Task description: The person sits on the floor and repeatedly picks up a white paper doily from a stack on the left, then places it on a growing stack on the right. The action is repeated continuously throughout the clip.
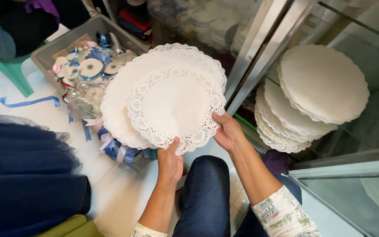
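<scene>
While both my hands pinch the lower edge of the paper doilies [172, 98], left hand [170, 161] and right hand [227, 131] fan them, the smaller doily [174, 107] in front, above the ribbon box [49, 55].

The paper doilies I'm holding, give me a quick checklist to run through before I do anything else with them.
1. Both hands gripping: left hand pinches the bottom edge, right hand holds the right edge of the small doily. Ok.
2. Small doily lies on the large doily behind it, both held together. Ok.
3. Lace edges untorn: none seen torn; parts under the thumbs are hidden. Cannot tell.
4. Doilies held off the floor. Ok.
5. Stacks of doilies behind the glass sit apart from the hands. Ok.
6. Space below: grey bin of ribbon spools and loose blue ribbons crowd it. Not ok.
</scene>
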